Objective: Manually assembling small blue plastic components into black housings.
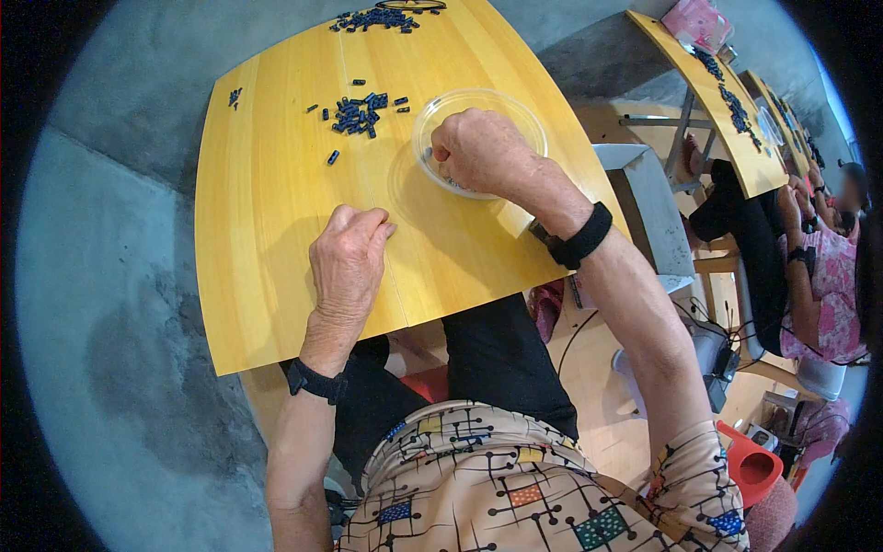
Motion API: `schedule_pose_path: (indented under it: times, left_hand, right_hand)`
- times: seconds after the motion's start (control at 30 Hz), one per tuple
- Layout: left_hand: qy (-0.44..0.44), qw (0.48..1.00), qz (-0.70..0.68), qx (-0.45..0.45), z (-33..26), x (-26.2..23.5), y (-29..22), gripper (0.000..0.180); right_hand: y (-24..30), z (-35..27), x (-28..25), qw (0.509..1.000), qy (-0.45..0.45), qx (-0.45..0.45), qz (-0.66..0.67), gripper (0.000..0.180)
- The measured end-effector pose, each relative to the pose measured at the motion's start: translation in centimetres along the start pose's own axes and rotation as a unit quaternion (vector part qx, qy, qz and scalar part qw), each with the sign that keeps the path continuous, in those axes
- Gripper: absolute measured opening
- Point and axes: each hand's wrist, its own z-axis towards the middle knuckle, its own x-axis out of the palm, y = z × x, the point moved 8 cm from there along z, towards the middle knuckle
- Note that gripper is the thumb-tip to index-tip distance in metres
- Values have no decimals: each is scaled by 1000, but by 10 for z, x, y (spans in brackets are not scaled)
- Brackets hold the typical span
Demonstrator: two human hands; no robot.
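My right hand (487,147) reaches into a clear round plastic bowl (534,120) on the yellow table. Its fingers are curled together and mostly hidden under the hand; a few small bits show in the bowl beneath it. Nearer to me and to the left, my left hand (349,259) hovers at the tabletop with thumb and fingers pinched. Whatever lies in that pinch is too small or hidden to make out. Beyond my hands lies a loose pile of small dark blue block-shaped pieces (357,114), with one stray dark blue piece (332,157) closer to my left hand.
Another dark blue pile (377,19) lies at the table's (267,276) far edge, and tiny dark parts (235,97) sit near its left edge. A grey bin (648,198) stands right of the table. Farther right, people sit at another table (681,60) with similar pieces.
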Motion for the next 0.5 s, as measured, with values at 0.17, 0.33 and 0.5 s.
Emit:
schedule_pose_path:
  times: [0.17, 0.33, 0.5]
  left_hand:
    - [8, 1000, -19, -1, -3, -2, 0, 10]
    - [-9, 997, -73, -23, -7, -7, 13, 8]
    - [37, 879, -351, -321, -27, -4, 47, 12]
  right_hand:
    - [2, 5, 4, 1000, 17, 10, 10, 12]
    - [0, 4, 4, 999, 17, -30, 35, 15]
    - [-13, -4, -22, 960, 9, 49, 274, 12]
